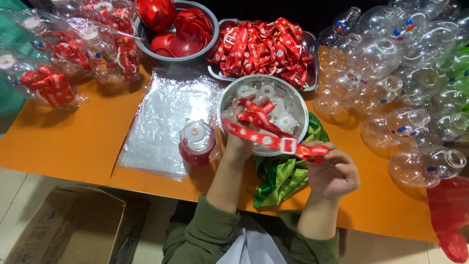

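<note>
While the person's forearms in green sleeves rise from the bottom edge, the red strap (273,139) hangs stretched between both hands directly over the near rim of the steel bowl (298,105), which serves here as the landmark.

Item, right hand (332,173): just near-right of the bowl, fingers pinched shut on the strap's right end, beside a white buckle (288,145). This hand sits nearer the person.

Item, left hand (240,142): at the bowl's near-left rim, fingers closed on the strap's other portion, whose loose folds curl up over the bowl's inside. The two hands stand apart, joined only by the strap.

Item, strap axis: long axis runs left to right, dipping slightly toward the right hand, crossing the bowl's near edge. The left hand holds the bundled bulk; the right holds a free end.

Item, green cloth (281,176): under and just near of the bowl, between the forearms.

Item, assembled bottle (197,144): red-based, white-capped, just left of the bowl, touching or almost touching the left hand; which cannot be told.

Item, clear plastic bags (161,122): flat, left of the bowl.

Item, white round caps (267,93): inside the bowl.

Item, tray of red straps (264,46): just beyond the bowl.

Item, grey basin of red parts (178,29): beyond and left.

Item, empty clear bottles (400,78): heaped right of the bowl.

Item, bagged finished bottles (63,58): well left, far side.
</note>
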